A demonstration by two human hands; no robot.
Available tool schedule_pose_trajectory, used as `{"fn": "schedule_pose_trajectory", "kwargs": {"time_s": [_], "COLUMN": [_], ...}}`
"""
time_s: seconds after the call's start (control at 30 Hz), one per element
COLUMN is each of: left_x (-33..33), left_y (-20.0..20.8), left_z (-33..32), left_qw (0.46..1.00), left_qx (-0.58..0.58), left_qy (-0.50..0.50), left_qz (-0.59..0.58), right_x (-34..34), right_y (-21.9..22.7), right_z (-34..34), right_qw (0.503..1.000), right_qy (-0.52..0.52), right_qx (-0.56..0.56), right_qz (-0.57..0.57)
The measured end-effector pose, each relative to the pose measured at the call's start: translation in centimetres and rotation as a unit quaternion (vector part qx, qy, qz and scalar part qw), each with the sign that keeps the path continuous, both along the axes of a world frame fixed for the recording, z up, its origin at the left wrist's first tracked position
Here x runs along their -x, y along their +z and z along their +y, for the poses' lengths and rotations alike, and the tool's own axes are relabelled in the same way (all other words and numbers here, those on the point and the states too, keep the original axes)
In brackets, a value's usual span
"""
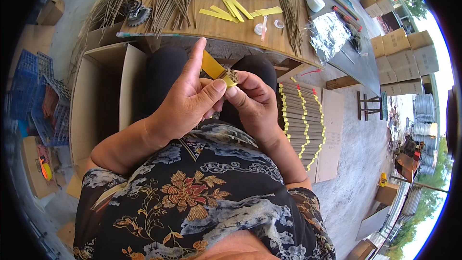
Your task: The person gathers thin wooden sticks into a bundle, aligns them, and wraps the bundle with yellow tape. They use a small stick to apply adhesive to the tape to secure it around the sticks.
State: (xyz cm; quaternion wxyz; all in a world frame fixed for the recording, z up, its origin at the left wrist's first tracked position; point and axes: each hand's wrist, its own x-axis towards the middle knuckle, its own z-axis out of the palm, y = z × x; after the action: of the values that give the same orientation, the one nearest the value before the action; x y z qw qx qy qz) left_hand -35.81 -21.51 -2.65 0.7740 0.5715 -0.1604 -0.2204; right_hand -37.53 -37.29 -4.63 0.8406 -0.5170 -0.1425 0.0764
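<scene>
Above my lap, both hands hold a bundle of thin brown sticks [233, 74], seen nearly end-on. A yellow paper strip [211, 65] bends round the bundle, its loose end slanting up to the left. My left hand [192, 94] pinches the strip against the bundle with its thumb, while its index finger points upward. Thumb and fingers of my right hand [252, 98] grip the bundle from the right. The lower length of the bundle is hidden behind my hands. Ahead on the wooden table [219, 28] lie several loose yellow strips [233, 8].
Loose sticks [175, 0] cover the table's left part; more lie right of the strips beside a small white tub [259, 29]. An open cardboard box [98, 91] stands at my left. Banded stick bundles [303, 120] are stacked at my right. Foil [329, 36] lies on the grey table.
</scene>
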Motion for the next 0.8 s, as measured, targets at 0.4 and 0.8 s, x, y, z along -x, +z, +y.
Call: {"fn": "schedule_pose_trajectory", "kwargs": {"time_s": [0.4,0.8], "left_x": [0.0,-0.4], "left_y": [-0.8,-0.3], "left_z": [0.8,0.9], "left_qw": [0.985,0.969], "left_qx": [0.03,-0.002], "left_qy": [-0.14,-0.208], "left_qz": [0.091,0.133], "right_x": [-0.7,-2.7], "right_y": [1.6,2.4], "right_z": [-2.7,-3.6], "right_qw": [0.978,0.907], "right_qy": [0.068,0.095], "right_qx": [0.184,0.29], "right_qz": [-0.064,-0.291]}}
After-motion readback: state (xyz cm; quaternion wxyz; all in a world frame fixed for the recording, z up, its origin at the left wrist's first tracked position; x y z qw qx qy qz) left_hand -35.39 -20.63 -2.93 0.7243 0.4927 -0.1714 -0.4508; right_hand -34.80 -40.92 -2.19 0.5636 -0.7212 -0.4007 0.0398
